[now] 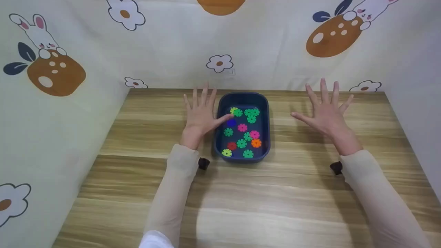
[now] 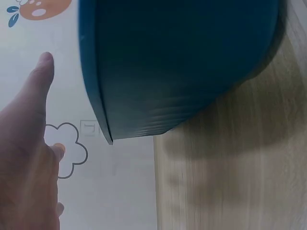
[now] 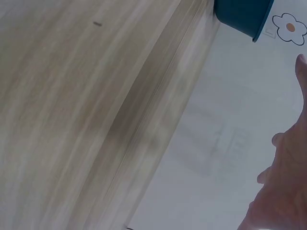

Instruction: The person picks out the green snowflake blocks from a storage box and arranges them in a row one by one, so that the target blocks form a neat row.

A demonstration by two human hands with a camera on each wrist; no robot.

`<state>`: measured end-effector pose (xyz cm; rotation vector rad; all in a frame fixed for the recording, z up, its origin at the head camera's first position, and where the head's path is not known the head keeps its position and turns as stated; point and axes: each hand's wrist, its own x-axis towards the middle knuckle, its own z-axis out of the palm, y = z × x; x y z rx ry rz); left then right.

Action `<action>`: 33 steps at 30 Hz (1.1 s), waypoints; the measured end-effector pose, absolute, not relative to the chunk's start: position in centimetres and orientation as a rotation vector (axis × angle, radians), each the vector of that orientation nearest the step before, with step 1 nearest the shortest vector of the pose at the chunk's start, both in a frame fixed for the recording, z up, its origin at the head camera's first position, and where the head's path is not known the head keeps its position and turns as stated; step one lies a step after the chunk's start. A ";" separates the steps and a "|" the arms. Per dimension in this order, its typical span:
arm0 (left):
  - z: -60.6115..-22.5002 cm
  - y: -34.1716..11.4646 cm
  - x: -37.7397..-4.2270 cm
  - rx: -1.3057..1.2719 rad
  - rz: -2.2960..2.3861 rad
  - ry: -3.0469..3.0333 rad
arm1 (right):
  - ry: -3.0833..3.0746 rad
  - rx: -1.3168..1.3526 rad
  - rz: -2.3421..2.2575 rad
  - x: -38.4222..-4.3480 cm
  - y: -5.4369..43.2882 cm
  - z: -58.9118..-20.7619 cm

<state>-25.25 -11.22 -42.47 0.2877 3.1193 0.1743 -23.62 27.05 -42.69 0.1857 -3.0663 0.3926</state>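
Note:
A dark blue plastic bin (image 1: 243,159) stands on the wooden table, its side wall (image 2: 158,72) large in the left wrist view. Inside lie several notched, flower-like plastic discs, among them a green disc (image 1: 248,153), an orange disc (image 1: 256,143), a pink disc (image 1: 242,127) and a yellow disc (image 1: 226,152). My left hand (image 1: 201,115) is spread at the bin's left side, its thumb overlapping the rim in the head view. To the right of the bin, my right hand (image 1: 325,115) is held apart from it with fingers spread. Both hands hold nothing.
The wood-grain table (image 1: 268,206) runs back to a pale cloth (image 1: 172,41) printed with rabbits, fruit and flowers, which also rises along the left side. A dark wrist device (image 1: 204,163) shows beside the left cuff, another dark device (image 1: 336,168) beside the right.

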 end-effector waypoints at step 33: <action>-42.1 -12.0 -23.6 0.410 0.465 3.089 | -3.008 0.339 0.584 -24.4 23.2 -42.4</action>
